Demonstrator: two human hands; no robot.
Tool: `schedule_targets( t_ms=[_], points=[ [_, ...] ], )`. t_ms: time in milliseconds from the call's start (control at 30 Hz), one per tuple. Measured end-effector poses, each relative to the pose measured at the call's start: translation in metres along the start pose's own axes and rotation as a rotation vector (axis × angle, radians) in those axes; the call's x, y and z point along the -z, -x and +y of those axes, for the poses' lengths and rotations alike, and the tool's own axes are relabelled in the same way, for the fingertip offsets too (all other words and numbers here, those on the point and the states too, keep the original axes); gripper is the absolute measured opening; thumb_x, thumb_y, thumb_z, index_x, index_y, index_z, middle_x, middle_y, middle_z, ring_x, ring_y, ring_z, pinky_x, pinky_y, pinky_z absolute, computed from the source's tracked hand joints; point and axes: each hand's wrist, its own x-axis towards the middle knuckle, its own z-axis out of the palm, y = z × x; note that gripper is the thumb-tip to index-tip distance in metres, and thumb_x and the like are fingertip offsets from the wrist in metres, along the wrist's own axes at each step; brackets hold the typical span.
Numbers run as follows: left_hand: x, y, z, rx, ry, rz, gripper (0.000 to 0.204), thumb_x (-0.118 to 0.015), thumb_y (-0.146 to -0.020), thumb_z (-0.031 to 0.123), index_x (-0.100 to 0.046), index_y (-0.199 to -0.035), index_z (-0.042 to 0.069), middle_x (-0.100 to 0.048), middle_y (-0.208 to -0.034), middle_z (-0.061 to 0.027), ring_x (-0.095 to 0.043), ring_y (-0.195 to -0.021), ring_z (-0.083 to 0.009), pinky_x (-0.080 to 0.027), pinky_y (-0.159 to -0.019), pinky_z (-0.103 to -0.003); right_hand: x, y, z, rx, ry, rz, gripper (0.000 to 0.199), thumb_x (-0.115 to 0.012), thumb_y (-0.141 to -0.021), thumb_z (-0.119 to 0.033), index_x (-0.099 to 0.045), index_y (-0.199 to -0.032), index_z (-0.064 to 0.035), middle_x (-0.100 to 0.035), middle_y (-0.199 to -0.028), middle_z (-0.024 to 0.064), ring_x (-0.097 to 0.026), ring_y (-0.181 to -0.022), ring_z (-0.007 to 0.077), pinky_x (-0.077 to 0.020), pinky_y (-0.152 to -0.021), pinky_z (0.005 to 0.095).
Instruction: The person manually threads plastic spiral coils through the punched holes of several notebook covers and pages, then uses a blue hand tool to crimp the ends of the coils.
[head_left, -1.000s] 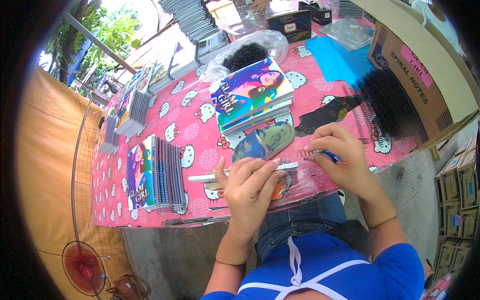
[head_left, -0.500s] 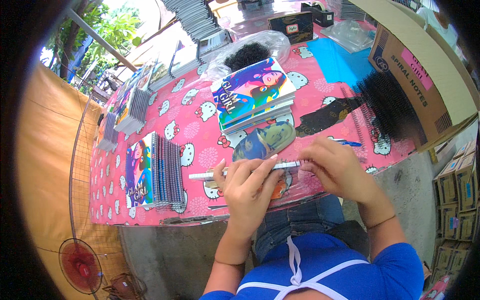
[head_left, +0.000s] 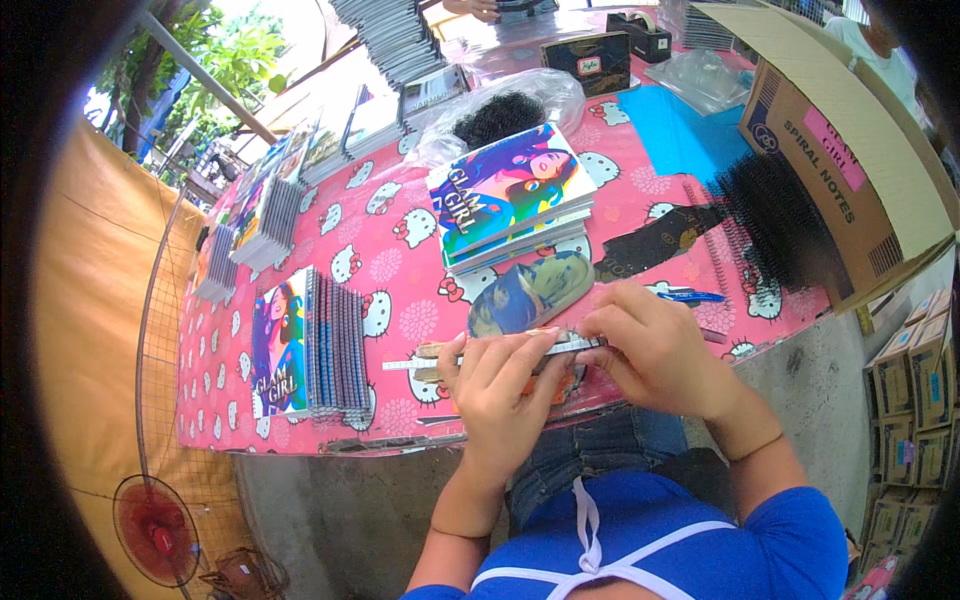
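My left hand (head_left: pixel 500 385) is closed on an unbound notebook (head_left: pixel 405 365), held edge-up so that its narrow white edge with a row of holes shows. At the right end of that edge, my right hand (head_left: pixel 650 345) pinches its fingertips together. What sits between them is too small to make out. Just beyond lies a blue-and-green oval pad (head_left: pixel 530 292). A stack of notebooks (head_left: pixel 512 195) with colourful covers stands behind the pad. To the left is a row of spiral-bound notebooks (head_left: pixel 335 345). Something orange (head_left: pixel 570 385) shows partly beneath my hands.
Many black spiral coils (head_left: pixel 765 220) lie by an open cardboard box (head_left: pixel 840 180) at the right. More coils (head_left: pixel 498 118) rest on clear plastic. A blue pen (head_left: pixel 692 296) and a black flat piece (head_left: pixel 660 240) lie nearby. Another person's hand (head_left: pixel 485 10) appears at the far edge.
Both hands and the notebook have come slightly nearer to me, my right fingers staying at the edge's right end. Another person's hand has appeared at the table's far side.
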Motion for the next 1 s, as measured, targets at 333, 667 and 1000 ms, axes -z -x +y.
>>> schedule_targets(
  t_ms=[333, 667, 1000],
  points=[
    [-0.001, 0.001, 0.004, 0.0, -0.005, 0.074, 0.034, -0.08, -0.065, 0.014, -0.068, -0.096, 0.009, -0.067, -0.087, -0.0036, -0.06, -0.083, -0.0198, -0.036, -0.083, -0.035, -0.061, -0.059, 0.107, 0.125, 0.343, -0.651, 0.033, -0.067, -0.074, -0.014, -0.055, -0.104, -0.0059, -0.062, -0.1, 0.0149, -0.063, -0.09, 0.0356, -0.0515, -0.068, 0.043],
    [0.002, 0.002, -0.005, -0.031, 0.023, 0.058, 0.04, -0.083, -0.063, 0.016, -0.063, -0.096, 0.007, -0.064, -0.083, -0.0058, -0.059, -0.079, -0.0222, -0.037, -0.08, -0.036, -0.005, -0.021, 0.105, -0.091, -0.7, 0.017, 0.028, -0.072, -0.07, -0.013, -0.061, -0.094, -0.0028, -0.06, -0.079, 0.0114, -0.062, -0.077, 0.0184, -0.0516, -0.069, 0.0327],
    [0.021, -0.005, -0.003, 0.143, -0.056, 0.018, 0.061, -0.086, -0.057, 0.021, -0.06, -0.111, 0.008, -0.063, -0.11, -0.0086, -0.054, -0.108, -0.0272, -0.033, -0.099, -0.04, -0.012, -0.037, 0.092, -0.179, -0.299, -0.204, 0.042, -0.069, -0.06, -0.001, -0.06, -0.101, -0.0038, -0.065, -0.093, 0.0101, -0.065, -0.084, 0.0247, -0.0511, -0.072, 0.0388]
  ],
)
